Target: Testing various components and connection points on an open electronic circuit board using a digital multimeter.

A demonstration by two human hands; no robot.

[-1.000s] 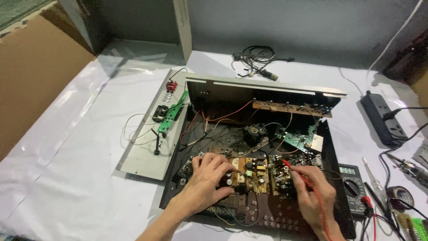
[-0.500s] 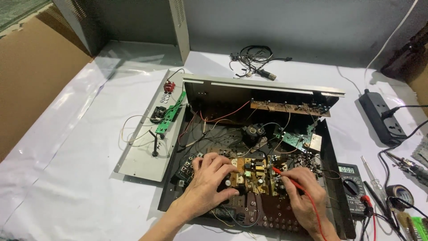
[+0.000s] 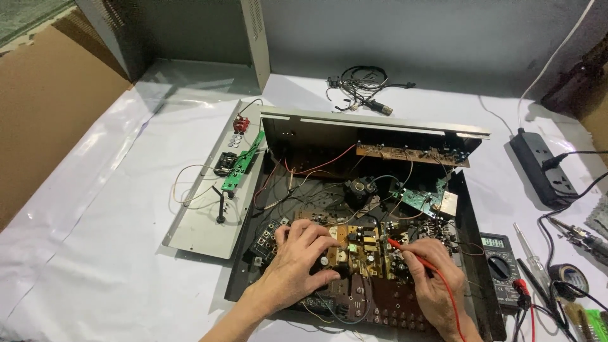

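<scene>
Low in the centre of the frame, both of your hands rest inside an open black metal chassis (image 3: 472, 221) of an electronic device, its cover off and its insides exposed.

Your left hand (image 3: 301, 256) lies palm down on the brown circuit board (image 3: 361, 247), fingers curled together and pressing on the board's left part; you cannot tell whether anything is pinched beneath them. Just left of that hand sits a cluster of small black parts.

Your right hand (image 3: 434, 278), at lower right of centre, is closed around a red test probe (image 3: 405, 249), held like a pen. The probe's tip points up and left and touches the board near its middle, just beside your left fingertips. A red lead runs from the probe back over your right hand toward the bottom edge.

Right of the chassis, touching its wall, lies a dark digital multimeter (image 3: 500, 263) with a small display. Farther right are a screwdriver (image 3: 529, 253), a roll of black tape (image 3: 567, 278) and a soldering iron (image 3: 579, 235). A black power strip (image 3: 541, 168) lies at the upper right.

Left of the chassis, a grey metal panel (image 3: 199, 221) lies flat, carrying a narrow green board (image 3: 240, 163) and loose wires. A tangle of black cable (image 3: 364, 85) sits at top centre. Everything rests on a white sheet (image 3: 95, 253).
</scene>
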